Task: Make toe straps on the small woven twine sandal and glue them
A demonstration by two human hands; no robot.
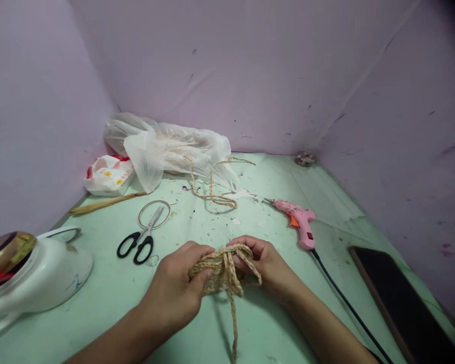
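Between my two hands is a tan woven piece of braided straw cord (217, 277), raised a little over the green table. My left hand (180, 278) grips its left side, the thumb in front and the fingers behind. On the right, my right hand (263, 260) has its fingers closed around loops of the cord at the upper right edge; some fingertips are hidden behind the weave. A loose tail of cord (234, 323) hangs down from the piece toward the front. Black-handled scissors (146, 237) lie beyond my left hand, partly over a thin ring (140, 212).
A pink glue gun (298, 217) lies at the right, its black cable running forward past a dark phone (398, 303). Farther back are a white plastic bag (182, 146), a loose braided cord (211, 187) and a tissue pack (109, 177). A white pot-like container (56, 273) stands at left.
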